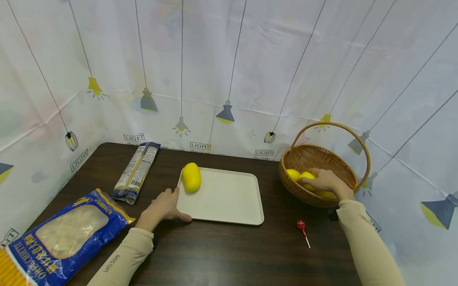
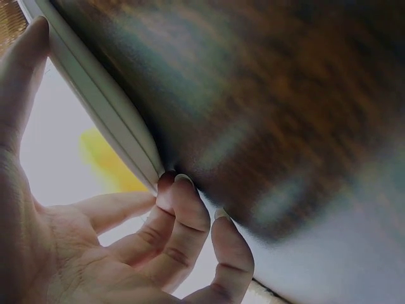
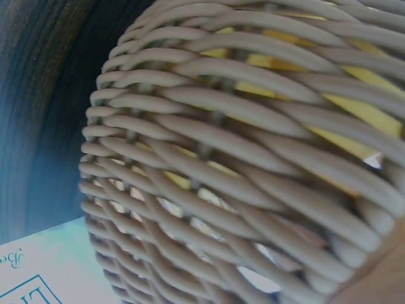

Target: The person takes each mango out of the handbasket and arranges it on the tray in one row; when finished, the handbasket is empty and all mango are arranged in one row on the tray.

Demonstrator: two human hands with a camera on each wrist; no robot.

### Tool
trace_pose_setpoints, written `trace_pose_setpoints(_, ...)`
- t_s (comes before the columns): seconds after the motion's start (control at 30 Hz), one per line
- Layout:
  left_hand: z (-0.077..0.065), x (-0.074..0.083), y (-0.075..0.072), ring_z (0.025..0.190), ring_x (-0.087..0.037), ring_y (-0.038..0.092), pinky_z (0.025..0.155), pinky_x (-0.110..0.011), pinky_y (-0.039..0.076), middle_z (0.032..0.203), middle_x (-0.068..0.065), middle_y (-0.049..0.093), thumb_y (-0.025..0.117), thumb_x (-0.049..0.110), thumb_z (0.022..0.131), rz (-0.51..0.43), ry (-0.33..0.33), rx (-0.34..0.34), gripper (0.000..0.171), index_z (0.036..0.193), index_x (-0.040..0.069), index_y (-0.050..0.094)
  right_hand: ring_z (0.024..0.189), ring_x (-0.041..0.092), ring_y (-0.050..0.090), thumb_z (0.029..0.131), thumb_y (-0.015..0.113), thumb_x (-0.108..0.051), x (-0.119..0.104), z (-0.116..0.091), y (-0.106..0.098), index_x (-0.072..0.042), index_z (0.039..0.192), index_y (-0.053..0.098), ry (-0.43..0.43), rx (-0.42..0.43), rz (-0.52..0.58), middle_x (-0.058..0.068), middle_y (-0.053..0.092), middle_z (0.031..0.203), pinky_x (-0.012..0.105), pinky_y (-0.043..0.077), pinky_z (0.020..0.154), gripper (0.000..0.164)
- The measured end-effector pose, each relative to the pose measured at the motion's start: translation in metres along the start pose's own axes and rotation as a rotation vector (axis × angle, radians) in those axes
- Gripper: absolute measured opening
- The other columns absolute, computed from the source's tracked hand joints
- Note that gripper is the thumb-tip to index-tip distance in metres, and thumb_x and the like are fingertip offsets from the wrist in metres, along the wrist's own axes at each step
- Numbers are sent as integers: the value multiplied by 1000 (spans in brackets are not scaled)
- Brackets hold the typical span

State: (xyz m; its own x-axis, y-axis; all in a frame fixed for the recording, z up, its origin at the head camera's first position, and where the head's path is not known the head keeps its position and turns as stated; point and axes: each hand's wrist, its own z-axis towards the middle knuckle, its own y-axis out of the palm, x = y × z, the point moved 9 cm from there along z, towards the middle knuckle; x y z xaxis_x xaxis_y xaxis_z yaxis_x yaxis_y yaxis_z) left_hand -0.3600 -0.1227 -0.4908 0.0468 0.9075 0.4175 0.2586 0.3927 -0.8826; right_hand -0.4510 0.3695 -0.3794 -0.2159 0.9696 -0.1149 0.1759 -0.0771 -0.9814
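Note:
A white rectangular tray (image 1: 225, 196) lies on the table with a yellow mango (image 1: 191, 177) at its far left corner. My left hand (image 1: 162, 208) holds the tray's near left corner, thumb along the front edge. In the left wrist view the fingers (image 2: 190, 209) curl against the tray's rim (image 2: 101, 95). Inside a wicker basket (image 1: 315, 157) at the right, my right hand (image 1: 327, 182) grips a yellow fruit (image 1: 307, 181). Another yellow fruit (image 1: 293, 174) sits beside it. The basket's weave (image 3: 240, 126) mostly hides the right hand in the right wrist view.
A red lollipop (image 1: 301, 225) lies in front of the basket. On the left are a blue bag of orecchiette pasta (image 1: 71, 234) and a long, narrow package (image 1: 137, 171). The basket's arched handle (image 1: 366, 159) rises above it. A printed curtain (image 1: 229, 71) hangs behind the table.

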Motion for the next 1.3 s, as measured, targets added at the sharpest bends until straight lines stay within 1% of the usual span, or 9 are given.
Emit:
trace_pose_setpoints(0.13,0,1,-1,133,-50,46,103,-73,39,148,-34,41,83,67,66,0,5,2,127,155,-5,28,115,50,58,98,50,-59,-5,-1,-11,4,146,46,1,42,-2,34,56,137,50,49,82,79)
trace_pose_setpoints(0.27,0,2,-1,132,-50,47,103,-73,39,147,-34,42,83,67,67,4,8,3,126,155,-5,28,103,40,59,98,51,-59,-11,-2,-20,3,150,41,11,69,25,33,59,133,37,43,71,82)
trace_pose_setpoints(0.37,-1,3,-2,133,-50,46,104,-73,39,147,-34,41,83,67,67,1,7,1,126,155,-5,28,99,37,58,97,52,-60,-17,-2,-27,1,152,37,7,87,47,32,59,130,33,40,67,83)
trace_pose_setpoints(0.7,0,3,-3,133,-51,46,104,-73,38,148,-34,41,83,65,68,5,-1,-6,124,155,-5,29,113,40,54,97,53,-58,-57,-6,-48,-1,153,37,-50,158,59,31,51,144,43,44,79,81)
trace_pose_setpoints(0.77,0,3,-3,133,-51,46,104,-73,38,148,-34,41,83,65,68,8,0,-7,124,154,-5,29,111,39,56,97,54,-58,-64,-6,-50,-2,154,37,-58,163,70,30,50,144,42,45,78,81)
trace_pose_setpoints(0.9,1,4,-3,132,-51,46,104,-73,39,147,-35,41,83,66,68,11,6,-3,124,154,-6,29,102,35,60,96,57,-56,-77,-3,-50,-5,156,34,-68,166,130,28,49,144,34,52,69,81)
trace_pose_setpoints(0.97,0,3,-2,132,-51,47,103,-73,39,147,-34,42,83,66,67,11,6,-2,125,154,-6,29,102,34,60,96,57,-57,-83,-1,-50,-6,156,34,-72,173,144,28,48,145,31,50,68,82)
trace_pose_setpoints(1.1,-1,3,-1,132,-51,47,103,-73,39,147,-34,42,83,67,66,11,6,0,126,154,-6,29,107,36,53,95,55,-59,-97,3,-49,-8,157,34,-84,193,131,28,49,145,33,43,72,82)
trace_pose_setpoints(1.3,-3,4,-1,131,-51,48,102,-73,40,146,-35,42,84,66,67,8,9,-1,125,153,-6,30,100,32,53,94,59,-55,-125,7,-43,-10,156,37,-118,217,174,21,54,139,33,42,73,79)
